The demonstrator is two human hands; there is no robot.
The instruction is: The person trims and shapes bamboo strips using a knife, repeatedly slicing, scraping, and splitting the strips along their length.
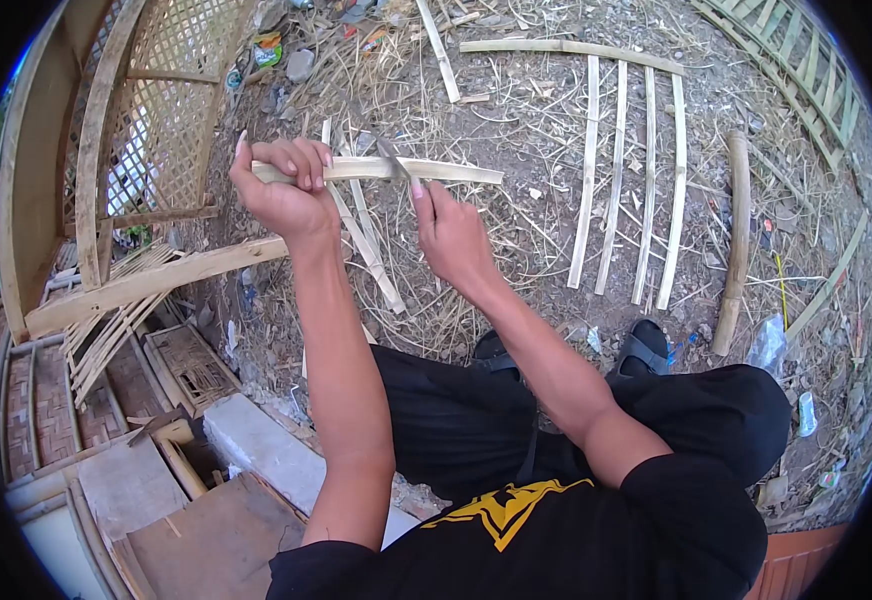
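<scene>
My left hand (291,190) is closed around one end of a pale bamboo strip (461,171), its thumb sticking up. The strip lies roughly level and points to the right. In my right hand (453,235) is a knife (392,156), its handle mostly covered by my fingers. The blade crosses the middle of the strip, at or very near its surface. Below the strip, more split bamboo pieces (368,252) lie on the littered ground.
Several slats (648,190) lie side by side under a crosspiece (566,47). A bamboo pole (734,250) lies further right. Wooden lattice frames (171,110) stand at left, with a timber beam (166,285) below. Boards (211,535) are stacked at lower left. A slatted panel (806,65) is at upper right.
</scene>
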